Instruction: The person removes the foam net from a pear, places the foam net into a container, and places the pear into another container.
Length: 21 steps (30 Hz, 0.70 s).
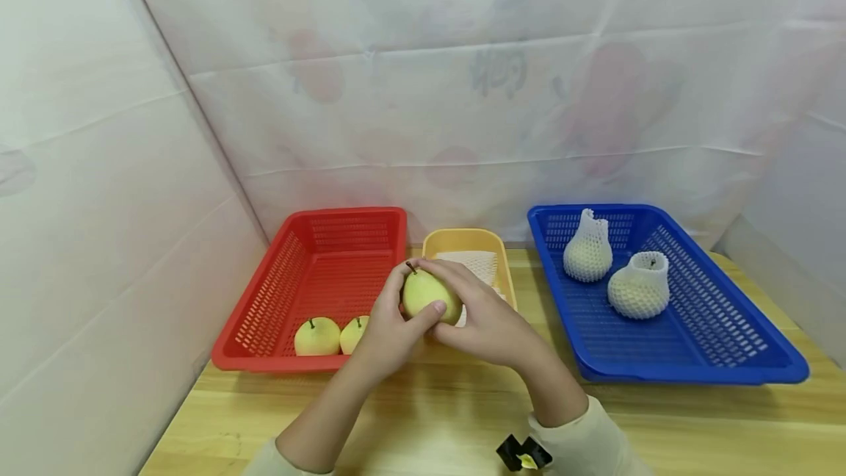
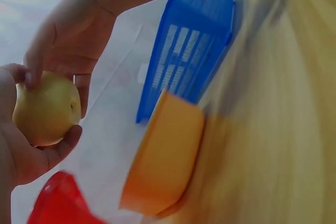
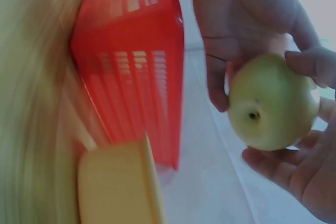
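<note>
A yellow-green pear [image 1: 426, 295] is held in both hands in front of the small yellow basket, its stem pointing up. My left hand [image 1: 388, 330] grips it from the left, the thumb across its near side. From the right, my right hand [image 1: 490, 320] curls its fingers over the far side and lays its thumb on the front. Both wrist views show the underside of the pear [image 3: 270, 106], raised over the table. Two more pears [image 1: 317, 337] sit at the near edge of the red basket [image 1: 317, 363], one partly behind the left hand.
On the right is a blue basket [image 1: 687, 372] containing two pears in white foam nets [image 1: 638, 286]. White foam netting [image 1: 477, 263] lies in the yellow basket [image 1: 464, 235], between the larger baskets. White cloth [image 1: 423, 116] hangs behind the wooden table [image 1: 423, 417].
</note>
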{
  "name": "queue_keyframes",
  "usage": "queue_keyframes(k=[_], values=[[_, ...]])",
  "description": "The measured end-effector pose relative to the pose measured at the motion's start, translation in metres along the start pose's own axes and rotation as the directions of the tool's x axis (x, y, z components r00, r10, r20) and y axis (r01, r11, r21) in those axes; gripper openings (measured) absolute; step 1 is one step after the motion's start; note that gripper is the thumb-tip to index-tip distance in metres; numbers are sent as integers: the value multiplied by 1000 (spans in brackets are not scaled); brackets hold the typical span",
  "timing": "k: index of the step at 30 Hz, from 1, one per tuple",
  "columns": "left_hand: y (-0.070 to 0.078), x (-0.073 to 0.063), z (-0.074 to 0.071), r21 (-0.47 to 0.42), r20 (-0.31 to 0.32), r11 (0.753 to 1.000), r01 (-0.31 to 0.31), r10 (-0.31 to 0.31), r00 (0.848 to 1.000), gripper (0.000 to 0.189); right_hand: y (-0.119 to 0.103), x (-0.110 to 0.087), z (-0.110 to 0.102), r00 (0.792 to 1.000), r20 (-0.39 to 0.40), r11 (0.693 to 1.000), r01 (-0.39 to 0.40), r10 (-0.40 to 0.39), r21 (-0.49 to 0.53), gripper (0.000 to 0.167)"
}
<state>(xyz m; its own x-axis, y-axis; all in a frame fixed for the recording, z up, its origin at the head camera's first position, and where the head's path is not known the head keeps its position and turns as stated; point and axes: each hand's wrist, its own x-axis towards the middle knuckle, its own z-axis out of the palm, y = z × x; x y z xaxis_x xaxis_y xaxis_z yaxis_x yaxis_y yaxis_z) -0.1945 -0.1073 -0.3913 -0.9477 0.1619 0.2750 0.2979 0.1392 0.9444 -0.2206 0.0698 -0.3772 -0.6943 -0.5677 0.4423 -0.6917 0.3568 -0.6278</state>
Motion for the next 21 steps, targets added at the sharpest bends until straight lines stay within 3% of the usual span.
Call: queue_keyframes(k=[5,9,15,18,21], values=[[6,4,-21,201,-31,979,27,-22,999,63,-1,16,19,994,-86,998,63,-60,31,73],[10,7,-38,289,-56,956,49,-34,998,54,-1,26,34,991,-115,996,76,-70,50,73],[8,13,-70,331,-117,940,84,-47,992,56,1,35,54,996,-58,996,-59,62,63,88],[4,19,-88,409,-147,904,125,-70,987,60,4,36,66,994,21,994,-111,111,-5,92],[-1,27,-105,510,-152,842,177,-114,982,61,7,37,78,989,87,991,-113,119,-72,92]])
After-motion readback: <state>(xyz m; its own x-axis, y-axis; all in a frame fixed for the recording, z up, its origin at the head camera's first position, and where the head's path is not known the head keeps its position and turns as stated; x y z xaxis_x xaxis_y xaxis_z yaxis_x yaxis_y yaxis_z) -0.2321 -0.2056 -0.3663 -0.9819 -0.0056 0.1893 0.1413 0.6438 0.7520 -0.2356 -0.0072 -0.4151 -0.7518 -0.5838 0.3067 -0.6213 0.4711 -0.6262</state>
